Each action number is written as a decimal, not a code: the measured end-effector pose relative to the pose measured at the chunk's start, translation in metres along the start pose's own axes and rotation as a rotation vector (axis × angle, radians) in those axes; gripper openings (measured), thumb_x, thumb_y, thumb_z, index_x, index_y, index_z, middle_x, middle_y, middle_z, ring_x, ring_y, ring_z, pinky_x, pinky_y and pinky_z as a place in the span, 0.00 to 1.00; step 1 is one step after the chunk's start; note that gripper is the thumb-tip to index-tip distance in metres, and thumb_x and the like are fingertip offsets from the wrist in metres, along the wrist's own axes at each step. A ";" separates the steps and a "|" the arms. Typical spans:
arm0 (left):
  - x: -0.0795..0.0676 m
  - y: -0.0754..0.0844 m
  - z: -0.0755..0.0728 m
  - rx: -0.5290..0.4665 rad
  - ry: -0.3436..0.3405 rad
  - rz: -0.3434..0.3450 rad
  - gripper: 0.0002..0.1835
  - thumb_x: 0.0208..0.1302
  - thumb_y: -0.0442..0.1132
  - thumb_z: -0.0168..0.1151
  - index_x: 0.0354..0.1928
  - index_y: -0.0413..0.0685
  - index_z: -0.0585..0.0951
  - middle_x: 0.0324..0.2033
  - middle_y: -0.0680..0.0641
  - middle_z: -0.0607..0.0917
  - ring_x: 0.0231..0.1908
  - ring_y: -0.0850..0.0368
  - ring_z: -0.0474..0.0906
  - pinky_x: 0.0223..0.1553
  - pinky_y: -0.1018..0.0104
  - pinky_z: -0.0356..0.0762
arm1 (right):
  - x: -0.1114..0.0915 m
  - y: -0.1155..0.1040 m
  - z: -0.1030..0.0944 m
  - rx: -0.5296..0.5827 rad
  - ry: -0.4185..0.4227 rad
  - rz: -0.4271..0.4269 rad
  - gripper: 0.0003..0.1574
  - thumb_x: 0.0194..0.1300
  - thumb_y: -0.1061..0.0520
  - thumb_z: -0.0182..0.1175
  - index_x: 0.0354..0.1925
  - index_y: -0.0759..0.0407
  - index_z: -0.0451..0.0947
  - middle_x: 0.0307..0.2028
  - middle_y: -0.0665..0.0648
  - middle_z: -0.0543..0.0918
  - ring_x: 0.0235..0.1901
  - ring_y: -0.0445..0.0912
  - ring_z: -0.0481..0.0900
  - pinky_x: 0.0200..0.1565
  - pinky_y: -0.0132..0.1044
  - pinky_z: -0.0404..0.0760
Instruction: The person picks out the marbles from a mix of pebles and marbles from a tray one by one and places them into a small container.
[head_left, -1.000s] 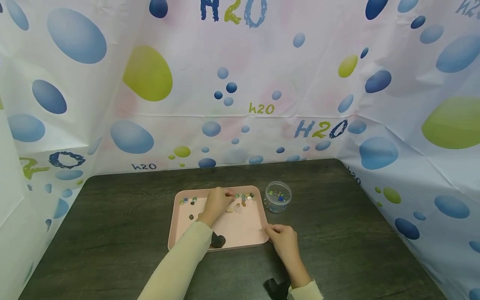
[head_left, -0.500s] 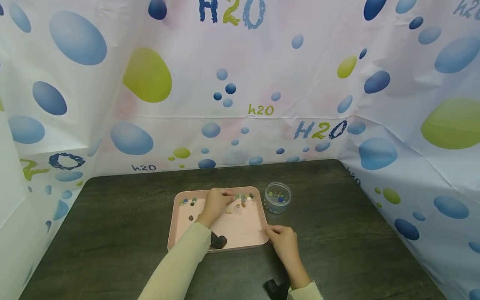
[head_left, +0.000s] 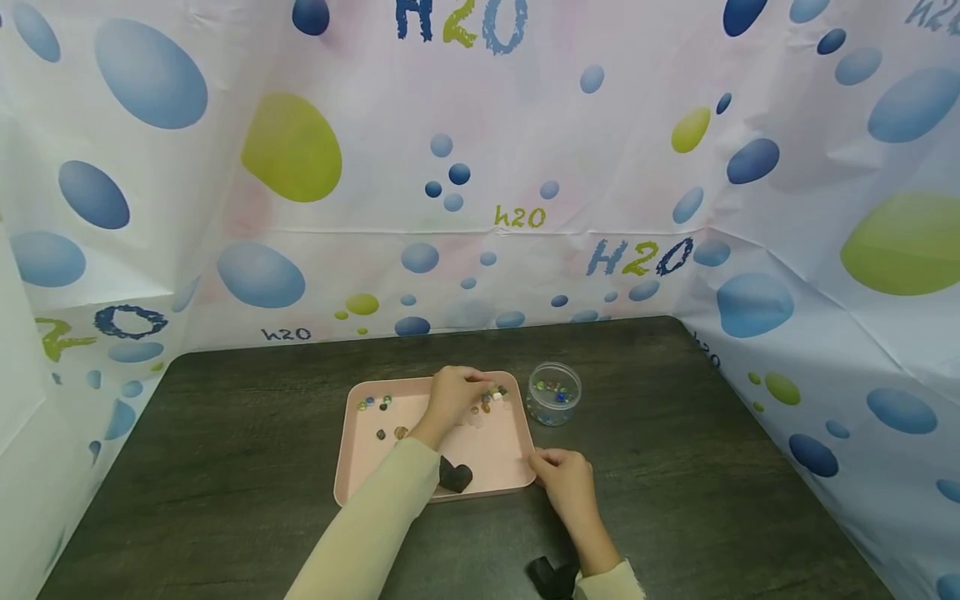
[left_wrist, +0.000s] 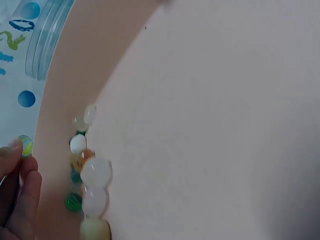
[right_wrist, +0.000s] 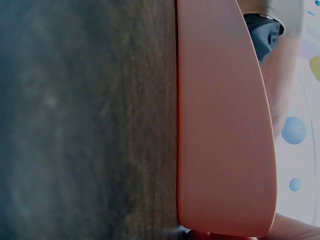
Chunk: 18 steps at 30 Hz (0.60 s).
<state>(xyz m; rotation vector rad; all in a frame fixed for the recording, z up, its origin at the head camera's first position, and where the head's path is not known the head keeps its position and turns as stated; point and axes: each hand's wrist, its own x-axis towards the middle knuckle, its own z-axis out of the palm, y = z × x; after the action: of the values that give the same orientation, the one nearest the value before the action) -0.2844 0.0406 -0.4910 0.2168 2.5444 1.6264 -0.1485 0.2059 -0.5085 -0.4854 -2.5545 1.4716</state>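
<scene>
My left hand (head_left: 453, 395) is over the far side of the pink tray (head_left: 491, 467). In the left wrist view its thumb and fingertips pinch a clear marble (left_wrist: 26, 145) with a yellow-green swirl, above the tray's rim. Beneath it, white, orange and green marbles and stones (left_wrist: 95, 172) lie on the tray in a cluster. At the tray's near right corner my right hand (head_left: 567, 479) grips the rim. The right wrist view catches only its thumb (right_wrist: 292, 227) and a bit of finger at the tray's corner.
A clear round jar (head_left: 553, 396) holding several coloured marbles stands just right of the tray. Several small marbles (head_left: 371, 402) lie at the tray's far left, with a dark stone (head_left: 381, 434) and a brown one (head_left: 401, 432) nearer. A patterned sheet rises behind the dark table (head_left: 675, 467).
My left hand has shifted right and slightly away across the tray, uncovering the brown stone and covering a pale one. The right hand stays at the tray's corner.
</scene>
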 end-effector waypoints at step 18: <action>-0.001 0.052 0.040 0.027 -0.059 0.049 0.08 0.63 0.41 0.69 0.41 0.48 0.90 0.34 0.42 0.90 0.15 0.63 0.62 0.17 0.72 0.61 | -0.001 -0.001 -0.002 0.000 -0.009 -0.020 0.08 0.56 0.59 0.67 0.29 0.63 0.90 0.25 0.56 0.88 0.22 0.36 0.75 0.24 0.29 0.74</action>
<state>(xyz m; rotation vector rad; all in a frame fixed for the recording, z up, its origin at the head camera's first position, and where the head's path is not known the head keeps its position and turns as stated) -0.2733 0.0975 -0.4602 0.3273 2.5371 1.5786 -0.1471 0.2069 -0.5068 -0.4525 -2.5584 1.4700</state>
